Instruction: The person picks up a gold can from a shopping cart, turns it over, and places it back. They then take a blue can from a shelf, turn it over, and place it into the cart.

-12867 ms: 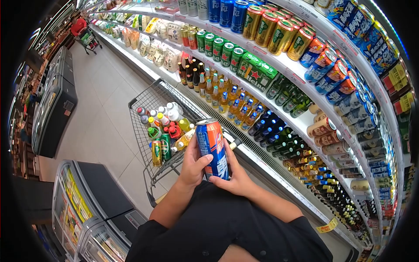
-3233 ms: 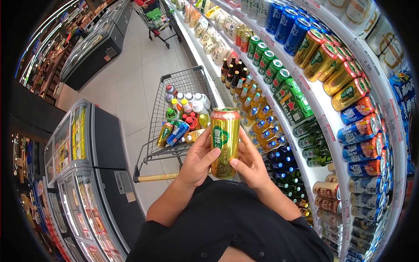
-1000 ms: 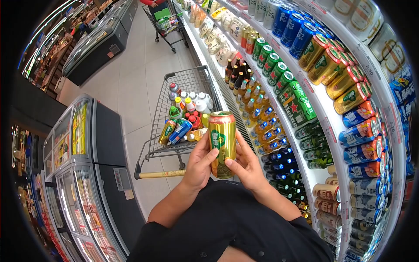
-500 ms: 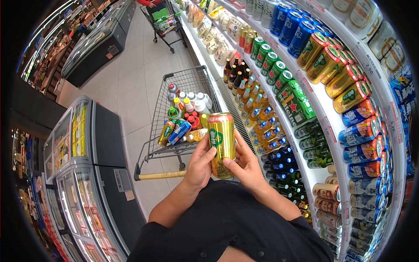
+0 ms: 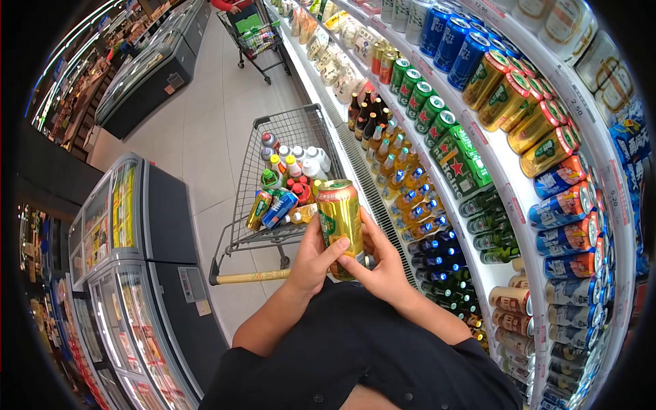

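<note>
Head view: I'm standing in a supermarket aisle, its tiled floor running between glass-topped freezers on my left and lit drinks shelving on my right. Farther up the aisle, another person in red sleeves is showing only in part. The shelving is carrying rows of beer cans, glass bottles and a green Heineken multipack. Just ahead of me, the wire shopping cart is holding a cluster of capped bottles, plus a blue can and a gold-and-green can leaning near its handle end. Those are already inside; the gold beer can is not, being held nearly upright in front of my chest. My left hand and right hand are both gripping it, fingers curling closely around its sides, thumbs pressing its front.
</note>
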The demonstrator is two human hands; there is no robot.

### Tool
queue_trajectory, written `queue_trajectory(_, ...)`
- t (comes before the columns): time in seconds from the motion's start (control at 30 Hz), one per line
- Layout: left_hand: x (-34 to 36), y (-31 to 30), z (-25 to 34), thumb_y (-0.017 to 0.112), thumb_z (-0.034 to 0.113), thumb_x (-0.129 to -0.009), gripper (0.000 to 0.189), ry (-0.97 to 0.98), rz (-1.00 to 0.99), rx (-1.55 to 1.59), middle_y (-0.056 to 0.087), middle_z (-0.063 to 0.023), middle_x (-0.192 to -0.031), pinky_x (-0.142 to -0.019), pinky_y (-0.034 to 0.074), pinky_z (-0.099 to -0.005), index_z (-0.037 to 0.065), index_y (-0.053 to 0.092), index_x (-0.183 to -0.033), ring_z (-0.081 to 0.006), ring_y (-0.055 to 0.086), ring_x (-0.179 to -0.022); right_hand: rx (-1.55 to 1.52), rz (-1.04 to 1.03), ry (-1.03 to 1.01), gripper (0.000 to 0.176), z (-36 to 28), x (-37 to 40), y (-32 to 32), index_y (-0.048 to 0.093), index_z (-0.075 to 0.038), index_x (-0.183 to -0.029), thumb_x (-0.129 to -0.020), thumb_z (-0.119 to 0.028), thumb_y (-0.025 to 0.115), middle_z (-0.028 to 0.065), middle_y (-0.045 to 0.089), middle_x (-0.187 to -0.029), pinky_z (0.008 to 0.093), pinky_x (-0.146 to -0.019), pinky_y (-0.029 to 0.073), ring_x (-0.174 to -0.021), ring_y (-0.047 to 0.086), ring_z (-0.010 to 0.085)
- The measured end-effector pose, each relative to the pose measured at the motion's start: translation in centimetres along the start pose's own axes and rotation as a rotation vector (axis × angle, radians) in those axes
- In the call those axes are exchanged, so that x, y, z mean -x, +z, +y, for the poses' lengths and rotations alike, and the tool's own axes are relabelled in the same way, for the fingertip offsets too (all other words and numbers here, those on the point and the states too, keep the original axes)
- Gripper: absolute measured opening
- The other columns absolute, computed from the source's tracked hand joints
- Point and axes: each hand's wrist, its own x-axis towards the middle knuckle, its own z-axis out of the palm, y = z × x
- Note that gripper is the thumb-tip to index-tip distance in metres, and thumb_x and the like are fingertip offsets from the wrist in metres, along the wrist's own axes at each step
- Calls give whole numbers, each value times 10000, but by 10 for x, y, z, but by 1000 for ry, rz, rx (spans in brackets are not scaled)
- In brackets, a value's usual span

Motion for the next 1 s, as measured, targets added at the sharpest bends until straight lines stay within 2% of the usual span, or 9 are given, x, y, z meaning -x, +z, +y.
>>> queue_trajectory(0.2, -2, -4, 0, 687, 53, -954, 734, 58, -38, -100, 516, -121, -1441, -1099, 447, -387, 13, 302, -1576, -204, 514, -1337, 11, 47, -11, 927, -5, -2, 3, 198, -6, -1622, -896, -26, 774, 178, 535, -1422, 398, -1132, 427, -1326, 560, 253)
queue_trajectory(0.27, 0, 3, 3, 708, 42, -936, 824, 232, 39, -280, 469, -130, -1491, -1099, 445, -394, 1, 241, -1614, -209, 484, -1362, -50, 80, 3, 929, -7, -2, 6, 209, -8, -1615, -886, -28, 785, 180, 536, -1414, 400, -1128, 432, -1316, 567, 255)
queue_trajectory(0.33, -1, -2, 2, 715, 29, -927, 865, 224, 29, -342, 450, -136, -1507, -1101, 443, -395, -1, 206, -1625, -213, 470, -1373, -98, 170, -14, 888, -7, -2, 8, 278, -10, -1582, -869, -65, 806, 207, 551, -1389, 410, -1086, 475, -1289, 595, 272)
queue_trajectory(0.5, 2, -1, 5, 724, -1, -910, 893, 202, 7, -393, 428, -142, -1531, -1115, 436, -400, -6, 194, -1629, -220, 451, -1391, 96, 120, -23, 916, -5, -1, 4, 280, -21, -1586, -851, -70, 825, 181, 531, -1398, 407, -1088, 466, -1294, 578, 266)
queue_trajectory(0.67, 2, -11, 9, 707, -5, -919, 842, 162, 29, -242, 452, -133, -1526, -1122, 444, -395, 1, 235, -1616, -229, 465, -1393, 423, 1, -76, 941, -14, -3, -5, 284, -29, -1589, -845, -129, 851, 158, 521, -1405, 410, -1077, 458, -1319, 541, 251)
queue_trajectory(0.77, 2, -8, 20, 677, 26, -945, 794, 130, 13, -6, 465, -129, -1521, -1136, 436, -399, 7, 246, -1612, -235, 477, -1393, 314, 0, -105, 981, -1, -5, -4, 229, -27, -1612, -860, -163, 843, 166, 495, -1425, 408, -1088, 440, -1336, 518, 260)
queue_trajectory(0.83, 4, -8, 26, 649, 46, -963, 775, 91, -5, 43, 467, -126, -1523, -1150, 429, -413, 16, 236, -1618, -237, 491, -1390, -7, 4, -71, 1038, 2, -7, 1, 124, -29, -1643, -883, -152, 819, 197, 424, -1520, 410, -1135, 400, -1403, 469, 280)
queue_trajectory(0.93, 4, -10, 24, 659, 133, -970, 743, 59, -39, 118, 477, -177, -1522, -1139, 450, -457, 10, 272, -1592, -289, 515, -1387, 37, -104, -15, 1073, -5, -6, 5, 29, -30, -1654, -905, -130, 791, 229, 330, -1605, 419, -1179, 352, -1467, 402, 297)
queue_trajectory(1.0, -1, -15, 16, 654, 147, -975, 729, 79, -120, 137, 485, -194, -1513, -1145, 445, -463, 15, 275, -1584, -298, 515, -1390, 43, -93, -12, 1059, -5, -7, 9, 59, -11, -1648, -904, -170, 795, 260, 329, -1599, 433, -1189, 345, -1474, 394, 330)
